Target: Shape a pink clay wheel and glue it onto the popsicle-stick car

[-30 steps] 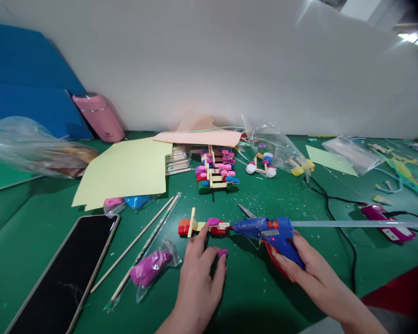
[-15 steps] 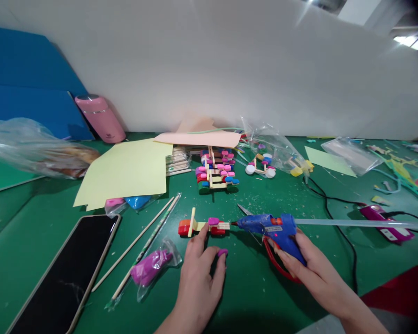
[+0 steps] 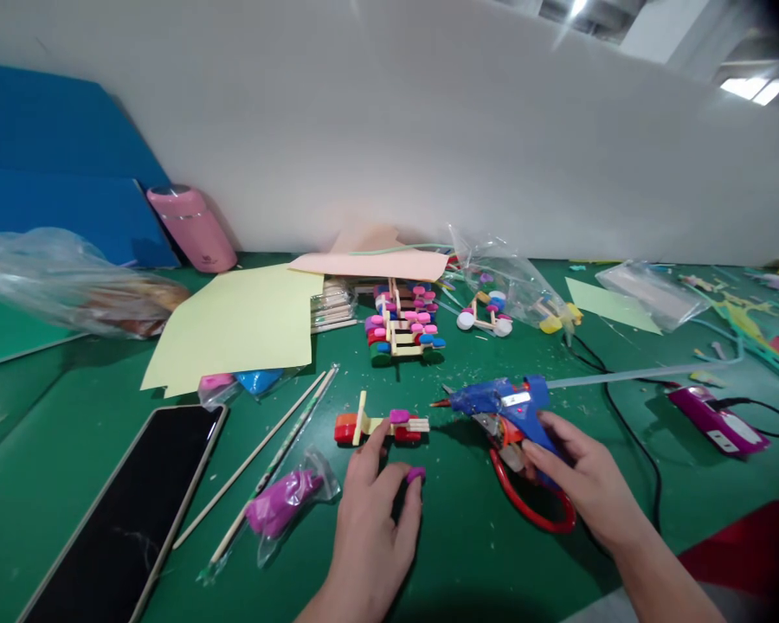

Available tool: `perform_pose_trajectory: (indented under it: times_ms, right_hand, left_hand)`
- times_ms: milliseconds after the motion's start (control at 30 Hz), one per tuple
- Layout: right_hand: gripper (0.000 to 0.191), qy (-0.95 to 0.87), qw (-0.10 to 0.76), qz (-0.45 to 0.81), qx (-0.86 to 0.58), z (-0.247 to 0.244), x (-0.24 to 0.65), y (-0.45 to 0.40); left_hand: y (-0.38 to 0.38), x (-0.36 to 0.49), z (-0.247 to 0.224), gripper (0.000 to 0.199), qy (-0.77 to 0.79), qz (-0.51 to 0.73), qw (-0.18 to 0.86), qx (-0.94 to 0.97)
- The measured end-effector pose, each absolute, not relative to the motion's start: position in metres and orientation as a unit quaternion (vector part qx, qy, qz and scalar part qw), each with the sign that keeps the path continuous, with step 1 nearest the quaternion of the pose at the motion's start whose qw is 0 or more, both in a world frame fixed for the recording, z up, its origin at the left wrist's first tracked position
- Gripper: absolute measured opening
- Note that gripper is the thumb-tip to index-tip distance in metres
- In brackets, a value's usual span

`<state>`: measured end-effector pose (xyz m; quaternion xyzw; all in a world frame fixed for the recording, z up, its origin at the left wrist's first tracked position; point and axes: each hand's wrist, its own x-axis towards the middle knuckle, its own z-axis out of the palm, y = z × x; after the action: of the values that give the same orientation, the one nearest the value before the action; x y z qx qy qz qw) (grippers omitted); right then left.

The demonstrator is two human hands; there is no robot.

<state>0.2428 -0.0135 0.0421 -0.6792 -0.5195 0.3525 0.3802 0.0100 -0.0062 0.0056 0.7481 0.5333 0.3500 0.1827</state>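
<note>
My left hand (image 3: 376, 528) rests on the green table, its index finger touching a small stick-built car (image 3: 375, 426) with red wheels and a pink piece on top. Between its thumb and another finger is a small purple piece of clay (image 3: 416, 474). My right hand (image 3: 588, 480) grips a blue glue gun (image 3: 486, 397) with a long clear glue stick (image 3: 610, 377) out of its back. The gun's nozzle points left, just beyond and apart from the car's stick ends. Below the gun lie scissors (image 3: 538, 519) with red handles, partly hidden.
Several finished stick cars (image 3: 406, 324) stand behind, near another with white wheels (image 3: 485, 317). To the left are a phone (image 3: 123, 519), wooden sticks (image 3: 253, 459), bagged purple clay (image 3: 286, 502), yellow paper (image 3: 240, 324) and a pink flask (image 3: 195, 229). A purple power strip (image 3: 714, 421) with black cords lies right.
The glue gun has lifted off the car's stick ends and tilted, nozzle slightly raised, showing its orange trigger. My left hand stays at the car with the purple clay piece.
</note>
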Motion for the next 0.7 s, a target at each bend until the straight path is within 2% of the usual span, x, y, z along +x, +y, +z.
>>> perform_pose_trajectory:
  times_ms: [133,233,333,500,600,700]
  right_hand:
    - [0.042,-0.549,0.359,0.215,-0.724,0.032,0.276,0.001]
    - [0.047,-0.567,0.308,0.119,-0.755,0.026,0.294,0.012]
    - [0.041,-0.587,0.254,0.069,-0.765,0.02,0.305,0.021]
    - [0.037,-0.604,0.231,0.034,-0.762,0.01,0.309,0.033]
    - [0.038,-0.613,0.243,-0.004,-0.752,0.016,0.294,0.033]
    - [0.038,-0.649,0.293,0.004,-0.702,0.032,0.254,0.02]
  left_hand:
    - [-0.007,0.009,0.009,0.014,0.543,0.374,0.185,0.729]
    - [-0.008,0.009,0.014,0.013,0.521,0.401,0.236,0.715]
    - [-0.007,0.011,0.018,0.015,0.492,0.415,0.346,0.683]
    - [-0.003,0.012,0.024,0.02,0.508,0.362,0.586,0.517]
    - [-0.002,0.012,0.024,0.02,0.492,0.355,0.687,0.4]
    - [-0.001,0.013,0.022,0.019,0.471,0.368,0.736,0.317]
